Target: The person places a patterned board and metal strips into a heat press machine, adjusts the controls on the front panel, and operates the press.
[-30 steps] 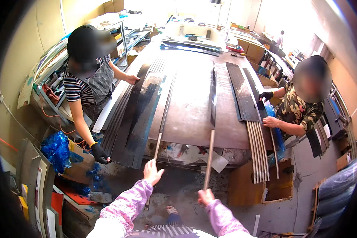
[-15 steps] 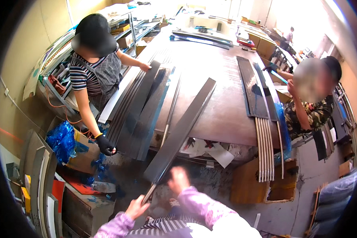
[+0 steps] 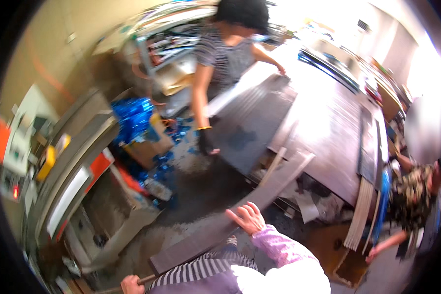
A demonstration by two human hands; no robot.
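Note:
A long, narrow dark grey panel (image 3: 201,240) slants across in front of me, its upper end over the near edge of the workbench (image 3: 323,132). At its lower end my left hand (image 3: 132,284) is closed around a thin rod (image 3: 146,279), which runs in beside the panel; where it continues is hidden. My right hand (image 3: 250,218) has its fingers spread over the middle of the panel. Whether it touches the surface I cannot tell. Motion smears much of the picture.
A co-worker in a striped top (image 3: 225,54) handles dark panels (image 3: 255,122) at the bench's left side. Another in camouflage (image 3: 416,191) stands at the right. Thin rods (image 3: 360,215) overhang the bench near a cardboard box (image 3: 348,267). Blue film (image 3: 132,115) and leaning boards (image 3: 73,161) are left.
My view has swung left. My left hand has carried the rod and panel's near end down and left. My right hand, blurred beside the panel before, is now over it with fingers spread.

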